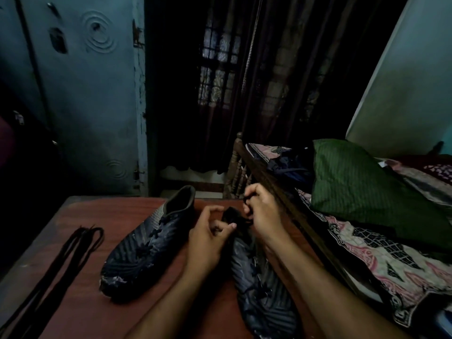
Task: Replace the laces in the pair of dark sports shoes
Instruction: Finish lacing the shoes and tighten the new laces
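Worked at the collar end of the right shoe [259, 272], which lay on the wooden table [102, 214] directly under both forearms, long axis running from its toe near the body up and slightly leftward to its dark tongue [231, 215] at the far end. Right hand [263, 211] curled just right of that tongue, fingers apparently pinching the old lace [247, 217]; too dark there to be sure of the grip. Left hand [210, 231] sat just left of the same tongue, fingers bent and thumb spread, touching or nearly touching the shoe's upper; impossible to tell whether anything was held. Hands close together, one on each side of the tongue, right slightly farther away along the shoe. Left shoe [146, 245] lay left of the right shoe, apart from it, lying at a slant with toe toward the near left and heel opening toward the far right, laces seemingly in place. Spare black laces [61, 260] stretched well left of the right shoe, near the table's left edge, closer to the left hand. Judged: lace to be drawn out upward and away along the shoe's axis. Little room right of the right shoe, where the bed frame [288, 216] pressed close beside the table; open tabletop to the left and beyond the tongue
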{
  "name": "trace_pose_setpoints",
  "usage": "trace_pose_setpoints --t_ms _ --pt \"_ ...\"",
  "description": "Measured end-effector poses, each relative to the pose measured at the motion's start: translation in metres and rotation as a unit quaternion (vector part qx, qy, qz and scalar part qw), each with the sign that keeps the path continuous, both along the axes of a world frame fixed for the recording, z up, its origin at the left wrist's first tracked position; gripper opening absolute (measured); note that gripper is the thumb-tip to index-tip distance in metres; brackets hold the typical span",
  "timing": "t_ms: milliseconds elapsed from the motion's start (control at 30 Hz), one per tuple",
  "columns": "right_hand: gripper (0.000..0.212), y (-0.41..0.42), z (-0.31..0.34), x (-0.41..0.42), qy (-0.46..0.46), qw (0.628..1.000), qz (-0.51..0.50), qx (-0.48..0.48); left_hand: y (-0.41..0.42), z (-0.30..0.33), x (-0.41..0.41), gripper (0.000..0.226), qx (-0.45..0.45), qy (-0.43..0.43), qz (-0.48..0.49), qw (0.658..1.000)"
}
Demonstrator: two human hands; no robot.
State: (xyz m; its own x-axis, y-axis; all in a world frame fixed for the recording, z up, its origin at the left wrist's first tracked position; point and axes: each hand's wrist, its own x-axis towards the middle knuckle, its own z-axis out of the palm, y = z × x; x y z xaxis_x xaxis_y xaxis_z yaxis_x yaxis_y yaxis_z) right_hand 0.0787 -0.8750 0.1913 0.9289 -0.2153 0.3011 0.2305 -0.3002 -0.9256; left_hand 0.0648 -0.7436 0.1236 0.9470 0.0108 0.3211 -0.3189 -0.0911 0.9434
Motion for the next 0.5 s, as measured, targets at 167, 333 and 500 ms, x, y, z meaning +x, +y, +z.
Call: trace_pose_setpoints --t_ms 167,333,500 --pt "0.034 -0.007 -0.009 -0.008 0.053 0.977 0.014 -0.205 0.0 -0.006 0.0 0.012 0.143 -0.116 0.051 0.982" --pt "0.034 -0.01 -0.008 -0.012 0.02 0.964 0.039 -0.264 0.006 -0.011 0.008 0.028 0.288 -0.235 0.049 0.927" --pt "0.028 -0.014 -0.006 -0.008 -0.047 0.923 0.068 -0.375 0.005 -0.012 0.004 0.038 0.337 -0.229 0.02 0.913"
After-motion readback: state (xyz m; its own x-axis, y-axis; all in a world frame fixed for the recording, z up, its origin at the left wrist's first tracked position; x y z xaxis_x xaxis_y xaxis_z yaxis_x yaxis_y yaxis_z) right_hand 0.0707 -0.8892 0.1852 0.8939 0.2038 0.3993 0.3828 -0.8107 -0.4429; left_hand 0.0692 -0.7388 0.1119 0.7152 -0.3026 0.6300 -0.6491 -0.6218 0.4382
